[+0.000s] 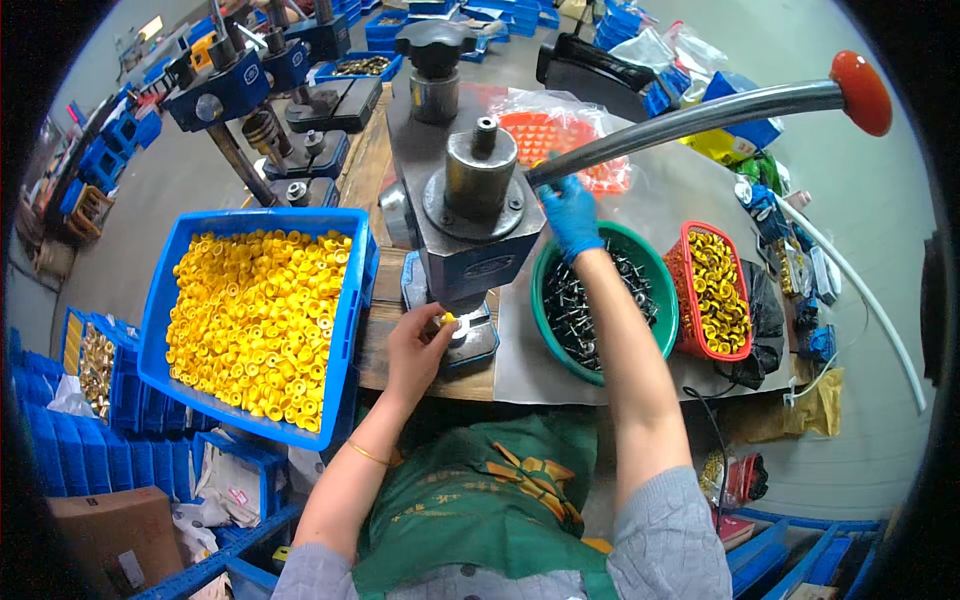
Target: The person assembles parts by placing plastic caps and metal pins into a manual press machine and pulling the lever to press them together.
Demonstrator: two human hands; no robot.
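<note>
My bare left hand point(412, 352) pinches a small yellow cap point(447, 319) between thumb and fingertips. It is at the base of a metal lever press point(485, 262), just below the ram. My right hand point(573, 218), in a blue glove, reaches past a green bowl point(541, 308) of dark metal screw-like pieces. The glove is beneath the press lever point(700, 117), close to an orange-red basket point(528, 124) partly covered by clear plastic. The lever and press head hide part of its fingers, so what they hold cannot be made out.
On the left a blue bin point(154, 330) is heaped with yellow caps. Right of the bowl stands a red basket point(680, 270) of yellow-and-metal pieces, with a black plastic bag point(766, 325) beside it. The lever's red knob point(862, 94) juts out rightward. More presses point(225, 90) stand far left.
</note>
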